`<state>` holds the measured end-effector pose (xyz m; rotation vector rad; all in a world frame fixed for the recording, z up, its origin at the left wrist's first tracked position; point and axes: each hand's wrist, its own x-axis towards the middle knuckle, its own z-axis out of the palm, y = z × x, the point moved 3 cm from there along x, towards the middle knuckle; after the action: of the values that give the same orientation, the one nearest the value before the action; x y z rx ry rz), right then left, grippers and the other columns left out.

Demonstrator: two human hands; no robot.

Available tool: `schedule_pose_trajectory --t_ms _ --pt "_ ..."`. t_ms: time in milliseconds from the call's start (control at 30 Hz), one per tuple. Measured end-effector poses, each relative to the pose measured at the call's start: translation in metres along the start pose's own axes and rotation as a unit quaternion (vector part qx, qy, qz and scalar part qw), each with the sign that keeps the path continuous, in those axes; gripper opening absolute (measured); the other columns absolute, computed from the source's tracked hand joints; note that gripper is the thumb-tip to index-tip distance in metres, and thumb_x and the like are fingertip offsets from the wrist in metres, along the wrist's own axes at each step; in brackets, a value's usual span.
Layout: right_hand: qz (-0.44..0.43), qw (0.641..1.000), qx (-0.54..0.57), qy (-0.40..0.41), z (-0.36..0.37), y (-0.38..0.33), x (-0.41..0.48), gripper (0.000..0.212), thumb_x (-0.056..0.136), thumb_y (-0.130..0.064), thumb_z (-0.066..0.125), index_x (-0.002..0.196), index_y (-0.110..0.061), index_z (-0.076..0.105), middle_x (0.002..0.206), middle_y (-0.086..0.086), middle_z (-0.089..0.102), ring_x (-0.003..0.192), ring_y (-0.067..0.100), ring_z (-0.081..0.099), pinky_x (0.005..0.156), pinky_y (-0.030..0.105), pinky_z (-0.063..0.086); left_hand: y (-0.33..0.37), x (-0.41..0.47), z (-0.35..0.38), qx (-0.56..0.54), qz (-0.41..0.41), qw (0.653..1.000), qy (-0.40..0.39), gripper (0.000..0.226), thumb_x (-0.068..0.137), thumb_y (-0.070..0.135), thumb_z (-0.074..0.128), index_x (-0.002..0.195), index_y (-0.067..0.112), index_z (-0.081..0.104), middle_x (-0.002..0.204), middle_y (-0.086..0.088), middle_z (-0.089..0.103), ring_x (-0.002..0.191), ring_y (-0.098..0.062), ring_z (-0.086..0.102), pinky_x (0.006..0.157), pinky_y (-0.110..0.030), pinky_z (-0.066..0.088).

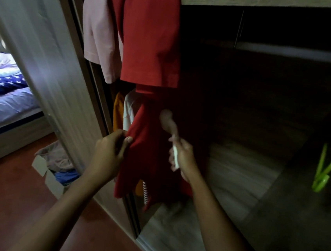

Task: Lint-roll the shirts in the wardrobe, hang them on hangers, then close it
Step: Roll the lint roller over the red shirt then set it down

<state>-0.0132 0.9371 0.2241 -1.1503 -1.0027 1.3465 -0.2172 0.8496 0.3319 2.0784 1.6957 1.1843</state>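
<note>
A red shirt (150, 31) hangs inside the open wardrobe, its lower part reaching down between my hands. My left hand (109, 152) pinches the shirt's left edge and holds it taut. My right hand (181, 157) grips the white handle of a lint roller (169, 123), whose blurred head lies against the red fabric just above that hand. A pale pink shirt (97, 28) hangs to the left of the red one. Behind them, orange, white and striped clothes (123, 112) show through.
The wardrobe's sliding door (46, 41) stands at the left. Green hangers (330, 163) and a pink item hang at the right inside. A cardboard box of clothes (54, 164) sits on the red-brown floor. A bed (2, 98) lies far left.
</note>
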Motion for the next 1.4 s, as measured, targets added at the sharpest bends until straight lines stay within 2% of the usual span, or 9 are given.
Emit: schedule_pose_trajectory --t_ms 133,233,367,567,700,867,1033,1167,1400 --pt "0.041 0.993 -0.068 -0.088 0.016 0.037 -0.041 0.024 0.103 -0.038 0.048 0.101 -0.018 0.062 0.055 -0.003 0.043 0.037 0.010 0.037 0.036 0.015 0.030 -0.009 0.004 0.015 -0.030 0.023 0.999 -0.008 0.019 0.100 0.025 0.053 0.095 0.012 0.066 0.079 -0.002 0.069 0.070 -0.017 0.067 0.062 -0.046 0.056" --pt "0.067 0.993 -0.067 -0.066 0.015 0.055 -0.069 0.026 0.103 -0.039 0.048 0.099 -0.018 0.062 0.055 -0.003 0.044 0.038 0.011 0.038 0.036 0.015 0.030 -0.018 0.001 0.033 -0.051 0.037 0.998 -0.011 0.017 0.100 0.022 0.053 0.092 0.013 0.064 0.075 0.000 0.066 0.066 -0.016 0.065 0.062 -0.047 0.055" --pt "0.071 0.994 -0.053 0.066 0.007 0.062 -0.104 0.023 0.102 -0.035 0.050 0.095 -0.017 0.063 0.056 -0.002 0.047 0.040 0.011 0.044 0.035 0.017 0.032 -0.013 -0.004 0.052 -0.109 0.093 0.989 -0.045 0.013 0.102 0.017 0.053 0.098 0.015 0.065 0.079 0.004 0.065 0.070 -0.008 0.062 0.062 -0.034 0.050" --pt "0.062 0.955 -0.001 0.291 -0.020 0.069 -0.185 0.011 0.100 -0.027 0.056 0.095 -0.017 0.055 0.054 -0.001 0.052 0.039 0.014 0.046 0.038 0.020 0.033 0.019 -0.027 0.106 -0.200 0.163 0.956 -0.140 0.012 0.098 0.016 0.055 0.097 0.011 0.066 0.084 -0.003 0.070 0.078 -0.021 0.065 0.072 -0.032 0.047" --pt "0.065 0.892 0.059 0.444 -0.045 0.093 -0.284 0.007 0.101 -0.025 0.053 0.108 -0.023 0.054 0.064 0.002 0.054 0.048 0.013 0.052 0.043 0.023 0.036 0.060 -0.092 0.143 -0.252 0.212 0.915 -0.233 0.023 0.098 0.027 0.051 0.105 0.011 0.067 0.094 -0.003 0.072 0.084 -0.020 0.067 0.075 -0.026 0.045" --pt "0.090 0.823 0.050 0.558 -0.059 0.136 -0.411 0.020 0.102 -0.037 0.052 0.104 -0.017 0.053 0.069 0.004 0.055 0.047 0.013 0.052 0.041 0.024 0.040 0.130 -0.214 0.176 -0.257 0.409 0.817 -0.314 0.018 0.096 0.017 0.052 0.111 0.011 0.060 0.103 -0.017 0.071 0.094 -0.034 0.067 0.085 -0.039 0.053" --pt "0.095 0.737 0.069 0.666 -0.058 0.172 -0.533 0.031 0.099 -0.043 0.054 0.109 -0.014 0.048 0.078 0.009 0.057 0.050 0.013 0.054 0.037 0.025 0.041 0.173 -0.341 0.214 -0.266 0.374 0.742 -0.489 0.039 0.098 0.038 0.049 0.111 0.005 0.067 0.107 -0.014 0.069 0.103 -0.033 0.062 0.095 -0.040 0.047" --pt "0.089 0.636 0.105 0.759 -0.057 0.201 -0.630 0.021 0.101 -0.037 0.051 0.107 -0.018 0.046 0.077 0.011 0.056 0.052 0.017 0.054 0.038 0.026 0.041 0.201 -0.449 0.226 -0.287 0.454 0.663 -0.521 0.013 0.097 0.023 0.059 0.109 0.019 0.062 0.106 -0.008 0.069 0.100 -0.027 0.061 0.093 -0.041 0.048" --pt "0.156 0.497 0.146 0.841 -0.067 0.278 -0.773 0.029 0.098 -0.044 0.052 0.106 -0.019 0.042 0.084 0.015 0.061 0.062 0.028 0.059 0.042 0.035 0.051 0.235 -0.627 0.226 -0.188 0.566 0.568 -0.568 0.052 0.094 0.046 0.044 0.114 0.006 0.069 0.113 -0.016 0.070 0.106 -0.034 0.064 0.096 -0.038 0.044"
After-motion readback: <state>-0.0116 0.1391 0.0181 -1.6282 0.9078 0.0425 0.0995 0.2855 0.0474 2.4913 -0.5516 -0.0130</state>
